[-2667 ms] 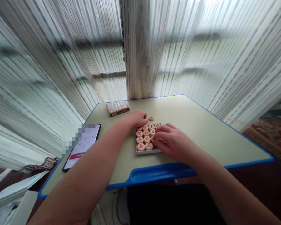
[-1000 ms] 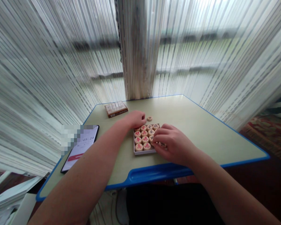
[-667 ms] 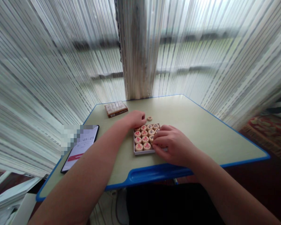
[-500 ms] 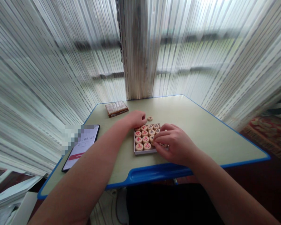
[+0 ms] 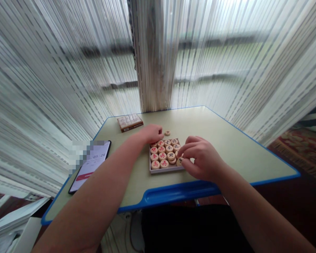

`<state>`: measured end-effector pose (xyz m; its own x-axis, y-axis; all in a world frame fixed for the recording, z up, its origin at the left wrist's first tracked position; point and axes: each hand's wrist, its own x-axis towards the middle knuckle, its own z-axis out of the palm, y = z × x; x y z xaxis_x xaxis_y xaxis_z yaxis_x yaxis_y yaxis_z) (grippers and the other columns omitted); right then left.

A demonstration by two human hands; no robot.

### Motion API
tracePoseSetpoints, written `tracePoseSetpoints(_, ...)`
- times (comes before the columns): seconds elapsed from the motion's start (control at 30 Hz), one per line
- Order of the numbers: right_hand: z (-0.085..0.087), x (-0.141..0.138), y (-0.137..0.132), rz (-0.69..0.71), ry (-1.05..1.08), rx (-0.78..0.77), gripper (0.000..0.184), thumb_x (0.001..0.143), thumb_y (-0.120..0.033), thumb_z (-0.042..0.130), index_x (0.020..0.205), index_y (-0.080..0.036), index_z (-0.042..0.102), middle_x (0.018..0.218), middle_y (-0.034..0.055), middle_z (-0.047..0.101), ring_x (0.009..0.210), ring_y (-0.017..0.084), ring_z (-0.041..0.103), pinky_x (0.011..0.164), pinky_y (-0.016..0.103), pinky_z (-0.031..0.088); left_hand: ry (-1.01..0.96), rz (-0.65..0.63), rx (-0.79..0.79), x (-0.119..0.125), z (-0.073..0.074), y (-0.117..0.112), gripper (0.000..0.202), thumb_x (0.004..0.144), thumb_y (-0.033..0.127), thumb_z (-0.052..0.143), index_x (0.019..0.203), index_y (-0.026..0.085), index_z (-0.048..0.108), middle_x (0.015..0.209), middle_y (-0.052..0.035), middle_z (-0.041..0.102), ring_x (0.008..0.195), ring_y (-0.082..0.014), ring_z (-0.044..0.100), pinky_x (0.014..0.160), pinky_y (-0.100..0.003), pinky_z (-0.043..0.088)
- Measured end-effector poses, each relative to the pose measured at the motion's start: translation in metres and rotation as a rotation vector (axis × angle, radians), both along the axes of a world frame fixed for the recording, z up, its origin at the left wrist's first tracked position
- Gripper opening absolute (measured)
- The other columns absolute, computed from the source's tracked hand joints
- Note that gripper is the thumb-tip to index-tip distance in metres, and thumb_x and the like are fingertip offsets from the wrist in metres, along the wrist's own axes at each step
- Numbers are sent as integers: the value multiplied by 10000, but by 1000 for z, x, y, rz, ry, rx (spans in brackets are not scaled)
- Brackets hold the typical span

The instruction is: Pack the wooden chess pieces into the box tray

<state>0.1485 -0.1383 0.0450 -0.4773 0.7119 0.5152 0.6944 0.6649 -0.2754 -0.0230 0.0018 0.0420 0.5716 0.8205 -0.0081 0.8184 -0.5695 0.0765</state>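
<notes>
A shallow white box (image 5: 166,170) holds several round wooden Chinese chess pieces, red-marked on the left and black-marked on the right. My right hand (image 5: 200,158) is bent over the box's right side, thumb and fingertips on a black-marked Chinese chess piece (image 5: 179,161) near the front right corner. Left of it, one black-marked piece (image 5: 171,156) sits raised and off-centre on another. My left hand (image 5: 154,134) is closed by the far left corner; what its fingers enclose is hidden. One loose piece (image 5: 167,133) lies just beyond the box, beside my left hand.
A flat brown box (image 5: 130,122) lies at the table's far left. A phone (image 5: 91,167) showing a timer lies on the left, beside my left forearm. The table (image 5: 226,140) has a blue rim and a blue front trough (image 5: 179,192). Striped curtains hang behind.
My right hand has shifted slightly right, uncovering the raised black-marked piece and the front right piece. My left hand stays closed at the far left corner.
</notes>
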Motion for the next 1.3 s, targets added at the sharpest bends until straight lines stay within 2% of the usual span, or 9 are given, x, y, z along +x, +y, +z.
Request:
tracePoseSetpoints(0.13, 1, -1, 0, 119, -23, -41, 197, 637, -87, 500, 531, -193, 627, 710, 17, 709, 680, 169, 502, 731, 334, 413, 7, -7, 2, 0, -1, 1, 287, 762, 350, 471, 876, 165, 658, 879, -62, 689, 747, -167, 587, 613, -240, 405)
tracePoseSetpoints(0.2, 0, -3, 0, 132, -49, -25, 179, 675, -104, 510, 587, -187, 642, 733, 23, 702, 704, 169, 507, 744, 332, 411, 4, -7, 7, 0, -1, 1, 287, 763, 351, 470, 875, 164, 656, 877, -62, 688, 745, -166, 586, 612, -239, 402)
tracePoseSetpoints(0.33, -4, -8, 4, -42, -77, 60, 165, 789, -188, 516, 753, -172, 676, 818, 55, 682, 734, 173, 496, 725, 327, 405, -5, -9, 6, 0, 0, 0, 280, 767, 356, 465, 848, 162, 650, 870, -64, 687, 735, -165, 583, 591, -239, 383)
tracePoseSetpoints(0.43, -7, -11, 6, -119, -105, 49, 150, 803, -241, 557, 829, -188, 694, 860, 65, 678, 762, 182, 495, 732, 332, 399, -5, -5, 4, 0, 0, 0, 279, 766, 363, 465, 840, 164, 646, 863, -63, 686, 728, -164, 580, 575, -238, 370)
tracePoseSetpoints(0.6, -9, -12, 7, -66, -147, -8, 137, 787, -224, 579, 800, -215, 715, 773, 32, 680, 727, 169, 486, 731, 323, 387, 0, -3, 5, 0, 1, 0, 283, 769, 365, 465, 846, 161, 646, 870, -68, 687, 734, -166, 583, 577, -240, 368)
tracePoseSetpoints(0.8, -9, -12, 6, -42, -116, 14, 157, 782, -150, 542, 779, -200, 691, 801, 38, 677, 723, 165, 471, 720, 314, 387, 5, 4, -9, 0, 1, 0, 283, 761, 353, 473, 865, 162, 654, 879, -67, 687, 746, -170, 585, 596, -241, 386)
tracePoseSetpoints(0.9, -6, -12, 3, -45, -95, 22, 143, 760, -160, 543, 765, -193, 681, 839, 50, 657, 752, 173, 468, 716, 316, 393, 2, 5, -10, 0, 2, -1, 279, 760, 349, 473, 862, 160, 652, 874, -64, 687, 739, -164, 583, 595, -238, 384)
tracePoseSetpoints(1.03, -2, -11, -1, -7, -106, 0, 144, 707, -185, 561, 673, -205, 699, 776, 47, 625, 727, 171, 453, 675, 312, 391, -8, 1, -9, 0, 2, -1, 273, 765, 346, 470, 851, 157, 647, 857, -67, 686, 726, -167, 580, 582, -247, 376)
tracePoseSetpoints(1.3, -4, -9, 0, -25, -161, -31, 161, 691, -179, 556, 642, -213, 705, 712, 43, 609, 697, 165, 434, 645, 309, 374, -1, 7, -1, 0, 0, -1, 267, 760, 342, 478, 851, 159, 650, 844, -58, 686, 722, -158, 580, 585, -235, 382)
